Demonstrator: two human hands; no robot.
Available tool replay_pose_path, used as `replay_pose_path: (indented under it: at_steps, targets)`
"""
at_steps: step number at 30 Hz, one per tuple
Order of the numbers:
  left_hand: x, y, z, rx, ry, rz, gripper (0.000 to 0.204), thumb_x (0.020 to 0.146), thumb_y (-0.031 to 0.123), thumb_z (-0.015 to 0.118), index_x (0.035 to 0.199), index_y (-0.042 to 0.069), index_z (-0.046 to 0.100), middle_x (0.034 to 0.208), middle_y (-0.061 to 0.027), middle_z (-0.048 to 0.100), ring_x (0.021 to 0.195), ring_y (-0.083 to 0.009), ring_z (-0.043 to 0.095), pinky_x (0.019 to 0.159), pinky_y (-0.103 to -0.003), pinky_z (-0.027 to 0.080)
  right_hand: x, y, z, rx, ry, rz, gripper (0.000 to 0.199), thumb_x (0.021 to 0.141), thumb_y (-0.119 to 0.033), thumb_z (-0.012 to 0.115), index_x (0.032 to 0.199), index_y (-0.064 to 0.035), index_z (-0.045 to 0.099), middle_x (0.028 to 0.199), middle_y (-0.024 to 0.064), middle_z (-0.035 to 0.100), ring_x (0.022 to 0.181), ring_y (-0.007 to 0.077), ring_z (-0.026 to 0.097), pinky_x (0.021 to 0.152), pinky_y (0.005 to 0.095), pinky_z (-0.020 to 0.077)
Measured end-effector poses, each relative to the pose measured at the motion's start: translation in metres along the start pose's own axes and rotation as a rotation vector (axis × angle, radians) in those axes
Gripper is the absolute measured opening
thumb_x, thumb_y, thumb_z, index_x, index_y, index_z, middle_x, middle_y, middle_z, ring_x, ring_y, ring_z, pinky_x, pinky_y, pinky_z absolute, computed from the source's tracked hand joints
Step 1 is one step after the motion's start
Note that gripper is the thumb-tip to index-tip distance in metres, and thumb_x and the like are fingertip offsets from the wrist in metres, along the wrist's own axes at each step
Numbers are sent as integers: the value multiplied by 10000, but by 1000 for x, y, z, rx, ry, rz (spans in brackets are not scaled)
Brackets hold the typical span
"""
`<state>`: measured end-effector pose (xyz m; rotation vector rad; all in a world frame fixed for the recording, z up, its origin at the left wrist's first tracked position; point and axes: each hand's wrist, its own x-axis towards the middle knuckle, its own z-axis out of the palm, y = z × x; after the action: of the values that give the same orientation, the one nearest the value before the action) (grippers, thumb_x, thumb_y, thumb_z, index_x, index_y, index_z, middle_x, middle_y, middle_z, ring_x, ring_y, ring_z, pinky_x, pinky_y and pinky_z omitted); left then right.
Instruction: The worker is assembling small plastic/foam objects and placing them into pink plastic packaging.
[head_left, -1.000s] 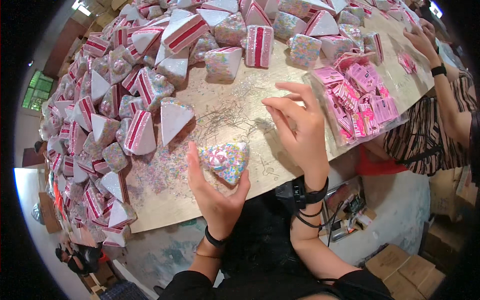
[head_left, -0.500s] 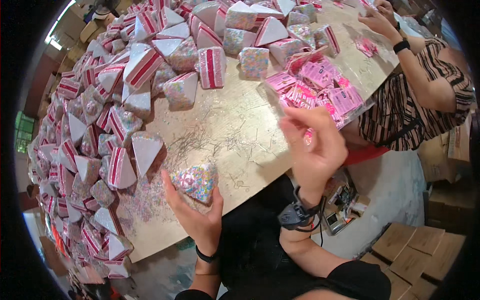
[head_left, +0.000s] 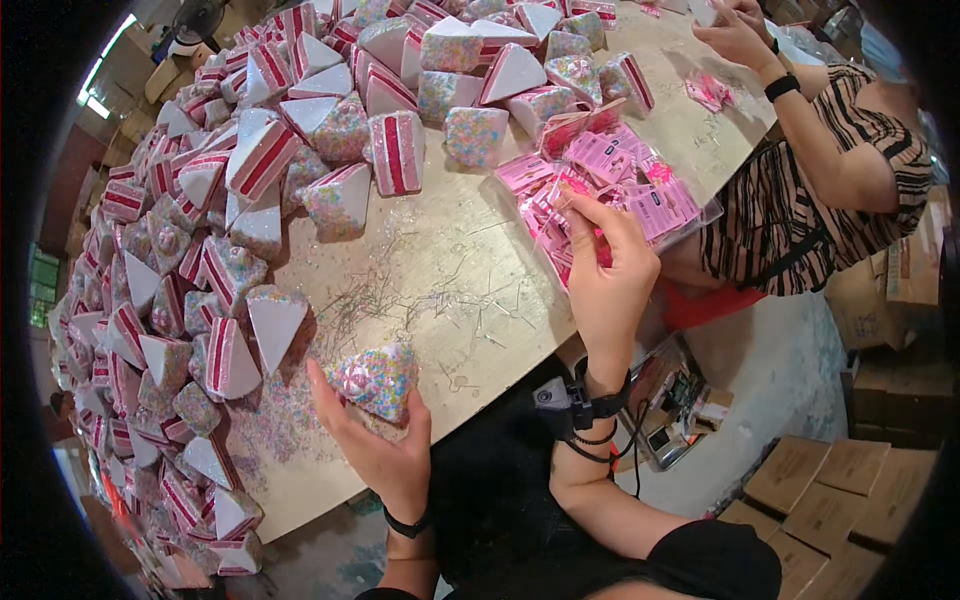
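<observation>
My left hand (head_left: 385, 455) is closed around the lower sides of a toy cake slice (head_left: 378, 382), thumb on the right and fingers on the left. Pastel sprinkles cover its upturned face, with a pink swirl on it. Over a clear tray (head_left: 708, 214) heaped with pink printed cards (head_left: 662, 208), my right hand (head_left: 608, 262) has its thumb and forefinger pinched together. Whether a card is between those fingertips, I cannot make out. Loose metal pins (head_left: 440, 295) lie scattered on the table (head_left: 400, 245) beyond the held slice.
A big heap of toy cake slices (head_left: 235, 275) covers the table's left and far sides. At the far right a co-worker's hands (head_left: 735, 35) hold something small near a few pink cards (head_left: 710, 92). Cardboard boxes (head_left: 835, 500) stand at the lower right.
My right hand has gone up and away from me, over the pink cards, with its fingers straighter. My left hand still holds the slice. The whole view has shifted slightly.
</observation>
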<state>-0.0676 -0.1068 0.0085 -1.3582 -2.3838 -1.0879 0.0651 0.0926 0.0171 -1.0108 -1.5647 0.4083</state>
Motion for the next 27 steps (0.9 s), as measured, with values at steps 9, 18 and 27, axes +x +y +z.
replay_pose_path:
  at_steps: [9, 18, 27]
  targets:
    - [-1, -1, 2, -24, 52, 0, 801, 790, 70, 674, 1459, -34, 247, 1505, -195, 310, 1362, -349, 341, 1098, -433, 308, -5, -5, 6, -64, -237, -66, 181, 889, -93, 601, 1055, -35, 645, 878, 126, 632, 811, 308, 565, 717, 395, 444]
    - [-1, -3, 1, -23, 27, 23, 836, 778, 77, 699, 1452, -54, 221, 1496, -244, 296, 1362, -398, 326, 1114, -461, 274, -9, -5, 8, 145, -150, 77, 273, 966, -52, 516, 1220, -19, 612, 1088, 97, 679, 712, 102, 581, 662, 269, 468]
    - [0, -2, 0, -25, 10, 14, 849, 777, 77, 707, 1455, -54, 213, 1494, -254, 292, 1359, -412, 322, 1108, -469, 278, -8, -7, 12, 206, 40, 132, 225, 935, -32, 557, 1142, -18, 644, 920, 133, 689, 697, 175, 615, 636, 281, 480]
